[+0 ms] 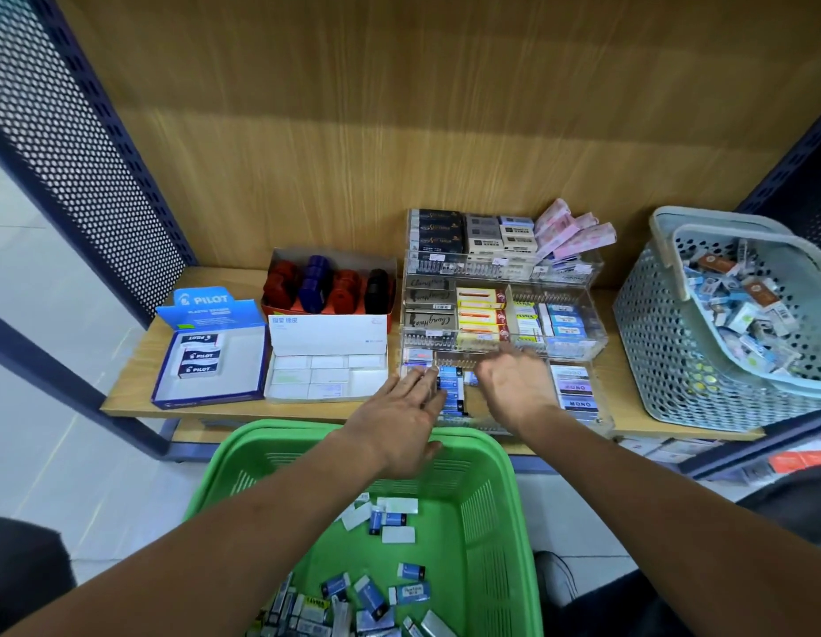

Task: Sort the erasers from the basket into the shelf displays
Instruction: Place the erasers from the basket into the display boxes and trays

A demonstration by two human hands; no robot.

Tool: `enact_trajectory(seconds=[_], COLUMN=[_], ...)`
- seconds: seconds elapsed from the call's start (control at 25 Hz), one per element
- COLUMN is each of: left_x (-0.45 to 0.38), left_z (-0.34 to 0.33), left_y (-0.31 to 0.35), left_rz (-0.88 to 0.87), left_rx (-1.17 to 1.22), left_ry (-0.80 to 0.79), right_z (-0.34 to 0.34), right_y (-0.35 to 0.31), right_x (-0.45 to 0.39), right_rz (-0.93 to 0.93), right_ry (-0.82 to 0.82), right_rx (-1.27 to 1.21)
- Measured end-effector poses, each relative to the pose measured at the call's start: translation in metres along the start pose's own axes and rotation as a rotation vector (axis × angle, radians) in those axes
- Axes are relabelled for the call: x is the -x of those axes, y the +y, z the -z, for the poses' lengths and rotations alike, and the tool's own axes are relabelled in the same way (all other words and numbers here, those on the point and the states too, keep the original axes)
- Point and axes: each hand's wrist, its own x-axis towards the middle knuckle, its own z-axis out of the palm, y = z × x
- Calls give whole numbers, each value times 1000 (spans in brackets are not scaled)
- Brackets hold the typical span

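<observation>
Left hand (pixel 399 416) is reaching in with fingers (pixel 422 383) stretched flat, gripping nothing, tips lying over the blue erasers (pixel 450 383) in the clear display's (pixel 505 314) front tray. Right hand (pixel 514 383) is hovering beside it, blurred, so its hold is unclear. Both arms are crossing the green basket (pixel 491 475), loose erasers (pixel 385 521) lying scattered inside, below the shelf (pixel 137 393).
</observation>
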Motion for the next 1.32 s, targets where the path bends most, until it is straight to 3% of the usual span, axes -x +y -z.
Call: enact_trajectory(seconds=[0.36, 0.6, 0.68, 0.8, 0.92, 1.04, 1.16, 1.32], left_x=[4, 55, 80, 108, 118, 116, 113, 117], left_z=[4, 7, -9, -53, -108, -156, -194, -212], left_y=[-7, -23, -35, -53, -55, -43, -35, -34], left_rz=[-3, -4, 44, 142, 242, 303, 318, 246], left_rx=[59, 107, 128, 129, 174, 207, 181, 143], left_ry=[12, 362, 206, -167, -420, -573, -631, -608], right_z=[15, 49, 38, -7, -63, -106, -132, -136], right_y=[-14, -61, -87, -121, -147, -165, -180, -213], right_x=[-4, 30, 57, 78, 85, 101, 118, 124], right_rz=[52, 109, 249, 409, 324, 228, 157, 376], right_ry=[-48, 216, 89, -308, -658, -861, -852, -524], right_rx=[47, -411, -522, -444, -341, -314, -350, -401])
